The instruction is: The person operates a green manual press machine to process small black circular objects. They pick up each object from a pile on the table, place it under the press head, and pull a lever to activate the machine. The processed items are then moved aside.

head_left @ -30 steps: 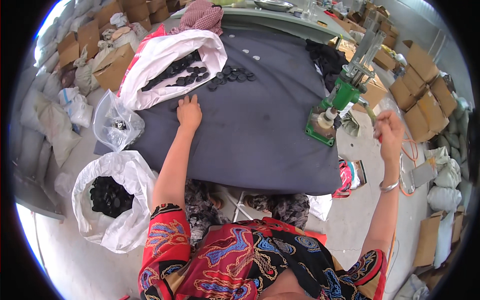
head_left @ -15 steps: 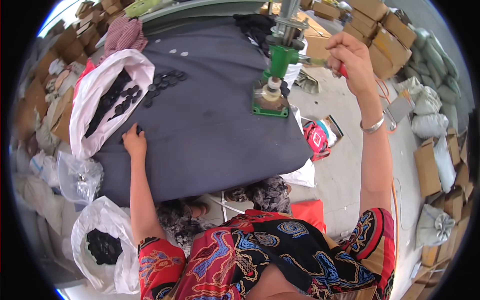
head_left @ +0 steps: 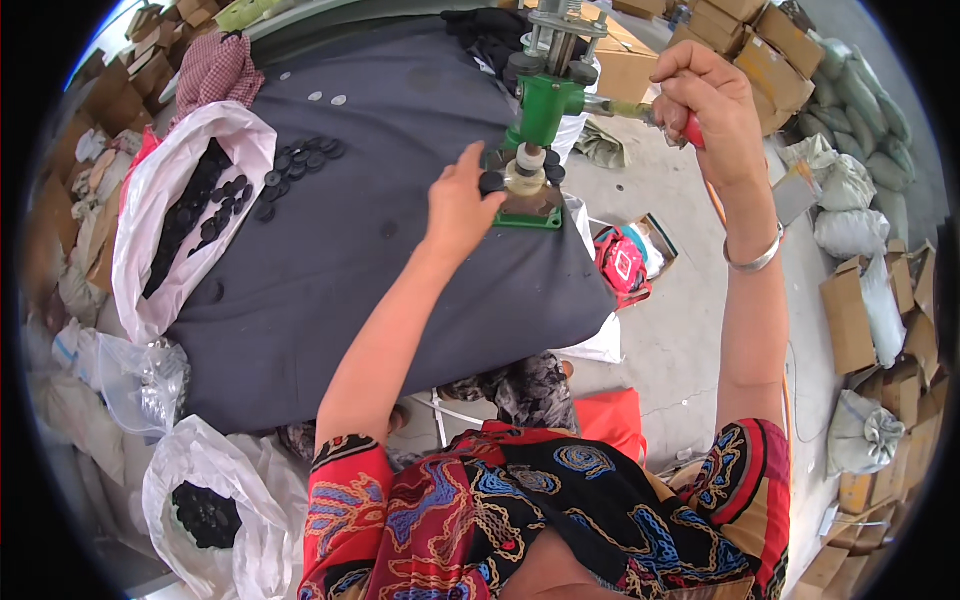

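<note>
A green hand press (head_left: pixel 543 110) stands at the right edge of the dark cloth-covered table (head_left: pixel 400 310). My left hand (head_left: pixel 458 208) is at the left of its base, thumb and fingers closed on a black round disc (head_left: pixel 491 183) beside the pale die (head_left: pixel 525 175). My right hand (head_left: pixel 708 110) is raised, its fingers curled round the red-ended press lever (head_left: pixel 692 129). Several more black discs (head_left: pixel 300 160) lie loose on the cloth beside an open white bag (head_left: pixel 135 225) with black discs in it.
Below the table's left side stands another white sack (head_left: pixel 255 520) of black pieces, near a clear plastic bag (head_left: pixel 150 385). Pale small pieces (head_left: pixel 338 100) lie at the back. A red bag (head_left: pixel 622 265) is on the floor; cardboard boxes (head_left: pixel 845 320) line the right.
My left hand has moved right and away from me, from beside the white bag to the press base, with a black disc in it. My right hand stays on the lever.
</note>
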`<action>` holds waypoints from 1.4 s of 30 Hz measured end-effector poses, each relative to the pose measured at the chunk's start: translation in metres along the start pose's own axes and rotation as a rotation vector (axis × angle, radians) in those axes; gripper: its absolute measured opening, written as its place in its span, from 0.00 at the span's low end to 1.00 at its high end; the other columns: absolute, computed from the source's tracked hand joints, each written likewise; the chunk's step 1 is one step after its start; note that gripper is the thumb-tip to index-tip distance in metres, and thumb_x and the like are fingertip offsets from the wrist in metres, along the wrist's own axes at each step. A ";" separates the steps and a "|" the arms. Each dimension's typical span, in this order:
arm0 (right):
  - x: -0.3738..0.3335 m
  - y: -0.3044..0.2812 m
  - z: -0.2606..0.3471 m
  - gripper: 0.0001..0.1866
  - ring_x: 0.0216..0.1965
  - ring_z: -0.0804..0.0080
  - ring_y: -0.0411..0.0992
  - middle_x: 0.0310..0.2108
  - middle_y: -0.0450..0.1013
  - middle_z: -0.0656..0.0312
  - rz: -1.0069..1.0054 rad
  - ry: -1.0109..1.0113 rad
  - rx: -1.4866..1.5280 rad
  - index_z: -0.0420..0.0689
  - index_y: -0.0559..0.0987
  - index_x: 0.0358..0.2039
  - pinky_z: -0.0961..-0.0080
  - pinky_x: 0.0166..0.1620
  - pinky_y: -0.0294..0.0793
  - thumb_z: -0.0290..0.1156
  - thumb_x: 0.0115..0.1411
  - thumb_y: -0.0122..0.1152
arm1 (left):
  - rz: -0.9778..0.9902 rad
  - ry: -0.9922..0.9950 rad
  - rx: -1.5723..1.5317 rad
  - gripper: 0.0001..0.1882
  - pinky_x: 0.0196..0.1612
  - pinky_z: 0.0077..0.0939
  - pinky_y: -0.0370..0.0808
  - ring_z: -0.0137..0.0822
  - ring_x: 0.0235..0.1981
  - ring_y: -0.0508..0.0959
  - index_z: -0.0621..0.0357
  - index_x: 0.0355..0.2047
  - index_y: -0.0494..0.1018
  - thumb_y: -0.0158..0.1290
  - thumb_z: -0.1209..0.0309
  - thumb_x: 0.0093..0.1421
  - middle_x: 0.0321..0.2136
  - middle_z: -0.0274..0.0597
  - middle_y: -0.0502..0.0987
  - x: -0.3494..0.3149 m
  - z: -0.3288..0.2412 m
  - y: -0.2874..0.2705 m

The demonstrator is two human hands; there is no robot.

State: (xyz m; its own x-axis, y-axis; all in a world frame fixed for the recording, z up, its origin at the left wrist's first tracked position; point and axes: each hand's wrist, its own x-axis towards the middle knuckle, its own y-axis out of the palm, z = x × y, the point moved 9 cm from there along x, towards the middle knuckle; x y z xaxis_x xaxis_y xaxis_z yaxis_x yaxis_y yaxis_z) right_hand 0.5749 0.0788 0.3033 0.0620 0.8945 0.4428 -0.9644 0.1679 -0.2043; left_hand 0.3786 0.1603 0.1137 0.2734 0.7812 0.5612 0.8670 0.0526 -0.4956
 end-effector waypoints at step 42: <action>-0.070 0.012 -0.040 0.04 0.18 0.86 0.63 0.16 0.66 0.70 -0.068 -0.099 -0.237 0.39 0.73 0.29 0.87 0.22 0.61 0.20 0.54 0.50 | -0.542 -0.571 1.023 0.17 0.43 0.46 0.72 0.51 0.42 0.74 0.60 0.39 0.73 0.58 0.68 0.49 0.37 0.48 0.76 -0.128 0.168 -0.305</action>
State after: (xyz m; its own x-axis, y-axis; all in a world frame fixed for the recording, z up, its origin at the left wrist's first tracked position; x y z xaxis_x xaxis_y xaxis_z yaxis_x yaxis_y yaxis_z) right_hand 0.5695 0.0347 0.2346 0.0881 0.8349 0.5433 -0.8708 0.3294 -0.3650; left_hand 0.0098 0.1487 0.0819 -0.4470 0.6508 0.6137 0.0300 0.6966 -0.7168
